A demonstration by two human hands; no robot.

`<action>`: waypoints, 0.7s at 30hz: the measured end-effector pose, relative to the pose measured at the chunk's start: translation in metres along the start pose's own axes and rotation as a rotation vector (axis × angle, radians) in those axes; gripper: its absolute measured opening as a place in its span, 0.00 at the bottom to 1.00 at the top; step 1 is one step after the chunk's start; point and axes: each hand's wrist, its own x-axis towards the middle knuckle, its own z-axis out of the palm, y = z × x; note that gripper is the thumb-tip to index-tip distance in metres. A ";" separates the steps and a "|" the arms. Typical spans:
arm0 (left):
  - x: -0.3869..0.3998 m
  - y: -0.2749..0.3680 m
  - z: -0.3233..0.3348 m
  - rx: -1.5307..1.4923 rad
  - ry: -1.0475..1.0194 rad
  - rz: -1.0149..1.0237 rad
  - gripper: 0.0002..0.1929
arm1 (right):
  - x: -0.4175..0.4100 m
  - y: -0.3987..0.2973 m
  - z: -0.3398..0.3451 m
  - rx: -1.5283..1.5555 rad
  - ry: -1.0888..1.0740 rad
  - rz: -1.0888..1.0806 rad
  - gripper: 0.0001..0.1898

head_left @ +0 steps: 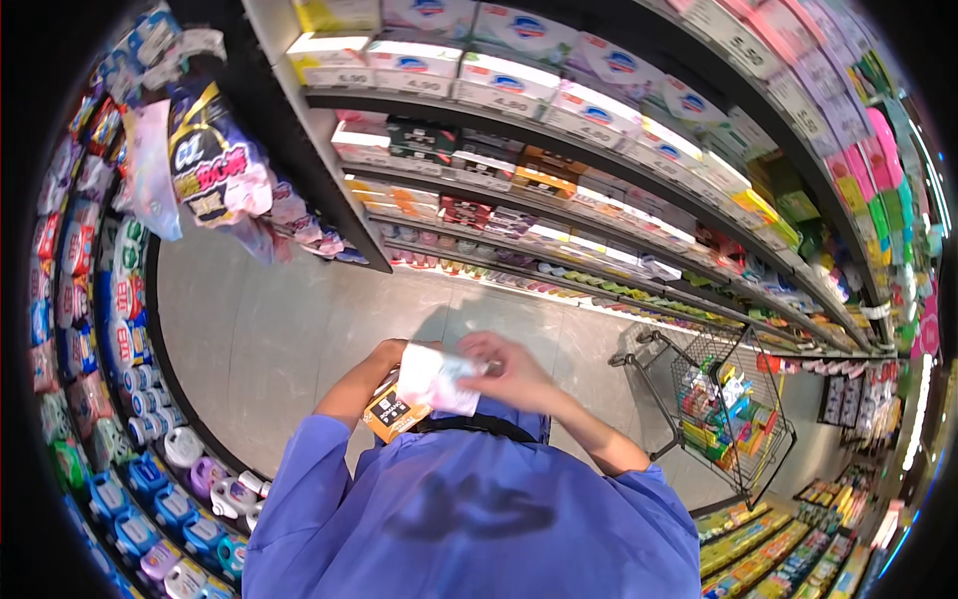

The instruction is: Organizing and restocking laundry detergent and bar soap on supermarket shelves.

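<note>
My left hand (389, 353) is in front of my chest, its fingers largely hidden. It holds an orange box (389, 410) with a black label, tilted below the hand. Over that box lies a white and pink packet (434, 378), slightly blurred. My right hand (509, 371) grips the packet's right side between thumb and fingers and is blurred too. Whether the left fingers also touch the packet cannot be seen. Both hands are close together above the floor, near the black strap (486, 425) on my blue top (479, 479).
Shelves of boxed soap (509, 82) with price tags rise ahead. A wire shopping cart (673, 389) holding several packaged goods stands on the tiled floor (247, 329) at right. Detergent bottles (176, 505) line the left shelf. A dark detergent bag (217, 161) hangs at the shelf end.
</note>
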 end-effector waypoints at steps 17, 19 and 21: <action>0.057 0.001 -0.014 -0.277 -0.111 -0.364 0.17 | -0.028 0.033 -0.274 -0.047 1.043 -0.237 0.27; 0.053 -0.002 -0.007 -0.403 0.096 -0.516 0.30 | -0.023 0.025 -0.282 -0.227 1.075 -0.240 0.27; 0.050 -0.009 -0.006 -0.478 0.116 -0.530 0.36 | -0.019 0.022 -0.289 -0.244 1.077 -0.215 0.26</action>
